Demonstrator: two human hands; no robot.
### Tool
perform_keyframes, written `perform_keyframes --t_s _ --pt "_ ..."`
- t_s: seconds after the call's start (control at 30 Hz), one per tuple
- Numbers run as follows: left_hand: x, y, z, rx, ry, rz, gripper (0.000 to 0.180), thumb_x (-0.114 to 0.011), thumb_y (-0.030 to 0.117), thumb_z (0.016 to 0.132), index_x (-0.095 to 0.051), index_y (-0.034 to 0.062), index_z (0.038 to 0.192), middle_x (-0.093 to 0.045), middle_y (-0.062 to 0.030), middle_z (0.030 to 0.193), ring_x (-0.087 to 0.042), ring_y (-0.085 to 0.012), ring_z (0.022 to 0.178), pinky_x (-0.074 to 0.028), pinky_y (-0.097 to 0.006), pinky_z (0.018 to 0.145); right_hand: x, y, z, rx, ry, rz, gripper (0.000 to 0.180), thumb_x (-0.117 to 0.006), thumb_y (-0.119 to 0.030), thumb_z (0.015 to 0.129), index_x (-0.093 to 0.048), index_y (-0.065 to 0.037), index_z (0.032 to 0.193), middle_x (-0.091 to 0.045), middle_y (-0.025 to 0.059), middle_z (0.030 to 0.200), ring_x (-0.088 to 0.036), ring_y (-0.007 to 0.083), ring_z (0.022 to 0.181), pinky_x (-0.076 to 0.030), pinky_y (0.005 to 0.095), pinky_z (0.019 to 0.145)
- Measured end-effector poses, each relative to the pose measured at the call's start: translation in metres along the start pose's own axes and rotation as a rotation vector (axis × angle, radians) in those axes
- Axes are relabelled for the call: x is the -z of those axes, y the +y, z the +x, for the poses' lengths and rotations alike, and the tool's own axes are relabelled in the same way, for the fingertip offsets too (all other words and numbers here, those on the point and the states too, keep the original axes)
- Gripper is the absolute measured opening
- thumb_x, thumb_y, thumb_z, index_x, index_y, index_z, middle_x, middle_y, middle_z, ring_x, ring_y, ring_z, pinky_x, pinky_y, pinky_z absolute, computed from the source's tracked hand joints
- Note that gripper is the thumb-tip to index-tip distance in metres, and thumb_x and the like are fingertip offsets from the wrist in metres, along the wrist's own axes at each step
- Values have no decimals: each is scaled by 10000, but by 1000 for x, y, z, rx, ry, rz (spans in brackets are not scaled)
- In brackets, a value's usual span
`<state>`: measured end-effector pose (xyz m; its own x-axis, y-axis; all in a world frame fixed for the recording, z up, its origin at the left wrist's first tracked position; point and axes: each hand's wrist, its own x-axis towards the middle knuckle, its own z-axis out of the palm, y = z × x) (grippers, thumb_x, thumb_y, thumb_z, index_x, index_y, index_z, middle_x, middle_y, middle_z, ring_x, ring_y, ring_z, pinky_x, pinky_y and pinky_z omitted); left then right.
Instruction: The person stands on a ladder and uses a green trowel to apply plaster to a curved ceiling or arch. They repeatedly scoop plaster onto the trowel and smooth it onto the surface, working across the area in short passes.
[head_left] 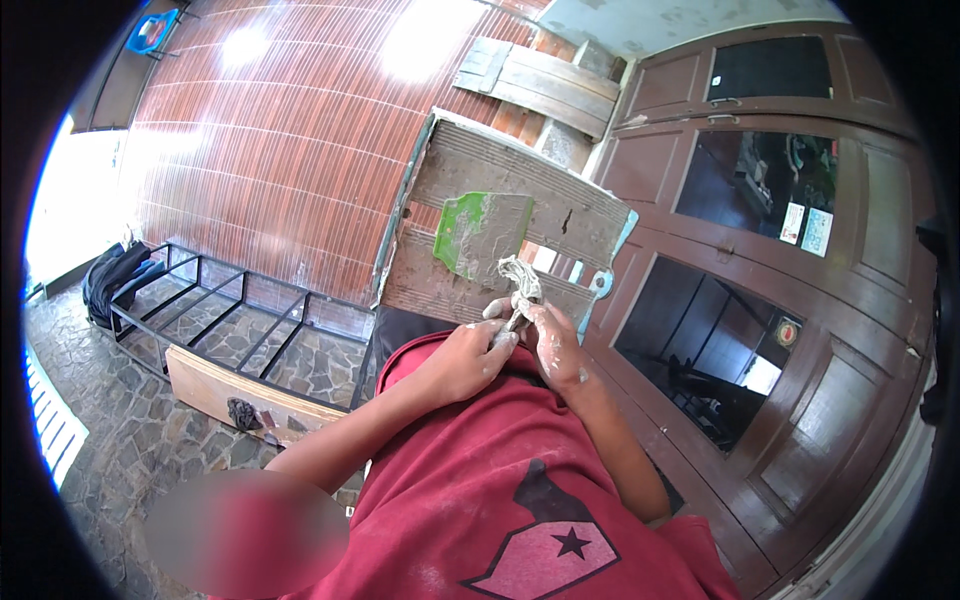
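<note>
In front of my red shirt, both hands meet around a slim object [521, 278] whose knobbly, folded top is coated in whitish paste; its exact kind is unclear. My left hand [474, 358] pinches the lower end, thumb and fingers pressed together. Higher up, my right hand [552, 343] wraps round it, with white smears on the skin. Just beyond the hands lies a green flat scraper-like sheet [449, 235], mostly covered in grey paste. It rests on a worn brown tabletop [480, 150] with pale edges, a crack and an open slot.
Brown panelled doors with dark glass [640, 245] stand close on the right. At left are a black metal rack [245, 290], a wooden plank [215, 385] and a dark bag [115, 285] on stone paving. A wooden bench [555, 85] stands beyond the tabletop.
</note>
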<state>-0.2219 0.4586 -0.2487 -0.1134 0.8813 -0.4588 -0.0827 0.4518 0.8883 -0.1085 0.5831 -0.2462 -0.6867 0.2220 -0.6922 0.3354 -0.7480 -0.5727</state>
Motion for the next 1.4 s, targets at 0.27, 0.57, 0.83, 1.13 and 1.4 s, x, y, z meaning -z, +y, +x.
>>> perform_keyframes --t_s 0.27,0.57,0.83,1.13,1.4 --pt "-5 5 -3 -1 102 271 313 -461 152 888 -535 -57 667 -561 -272 657 -564 -440 642 -438 -517 613 -8 4 -1 53 9 -58 305 -335 -147 942 -523 20 1115 -596 110 1055 -548 168 972 -414 309 913" --pt "-1 0 0 -94 67 282 301 -457 170 886 -548 -55 709 -570 -272 686 -574 -442 666 -448 -515 636 -1 11 1 112 1 -93 305 -366 -157 938 -504 29 1136 -589 120 1060 -549 169 972 -423 306 894" --pt "3 -8 5 -113 70 252 288 -482 186 876 -585 -56 760 -597 -278 722 -586 -451 697 -461 -520 687 -10 7 -1 125 11 -59 277 -361 -121 944 -508 14 1136 -590 96 1025 -544 152 932 -430 287 860" --pt "10 -12 13 -123 75 164 256 -466 142 871 -545 -68 747 -550 -257 632 -559 -409 601 -435 -470 594 -20 13 1 253 56 7 292 -385 -130 942 -530 34 1136 -595 102 1076 -567 160 965 -440 303 897" --pt "22 -5 3 -177 81 382 296 -479 198 866 -585 -47 739 -583 -272 671 -590 -435 649 -466 -509 627 -33 26 0 222 165 -52 366 -396 -194 948 -510 62 1183 -598 135 1120 -571 165 989 -438 295 903"
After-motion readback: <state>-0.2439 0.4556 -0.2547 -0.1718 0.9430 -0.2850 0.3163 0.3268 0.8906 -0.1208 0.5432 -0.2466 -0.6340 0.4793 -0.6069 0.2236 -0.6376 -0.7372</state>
